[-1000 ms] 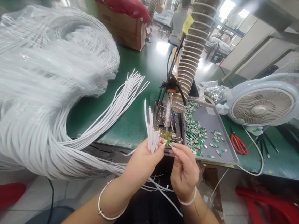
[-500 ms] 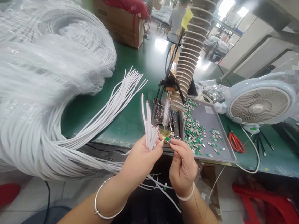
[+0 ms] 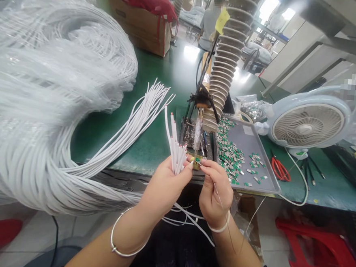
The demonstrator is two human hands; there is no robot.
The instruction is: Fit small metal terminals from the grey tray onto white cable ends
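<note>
My left hand [image 3: 166, 185] is closed round a bunch of white cable ends [image 3: 173, 143] that fan upward with red-tipped ends. Its thumb and forefinger also pinch a small green circuit board [image 3: 196, 161]. My right hand [image 3: 216, 189] is closed in a pinch right beside that board and holds a thin solder wire [image 3: 219, 199] that trails down past the wrist. Both hands sit at the table's front edge, just below the tip of a fixed soldering iron [image 3: 198, 133].
A huge coil of white cables [image 3: 40, 99] fills the left. A grey tray [image 3: 254, 171] holds several green boards. A ribbed fume hose [image 3: 229, 51], white fan [image 3: 308, 126], red scissors [image 3: 280, 169], cardboard box [image 3: 143, 25] and red stool [image 3: 316, 249] stand around. A person sits far back.
Both hands have risen a little toward the soldering iron tip and drawn closer together. The view has shifted slightly down and left.
</note>
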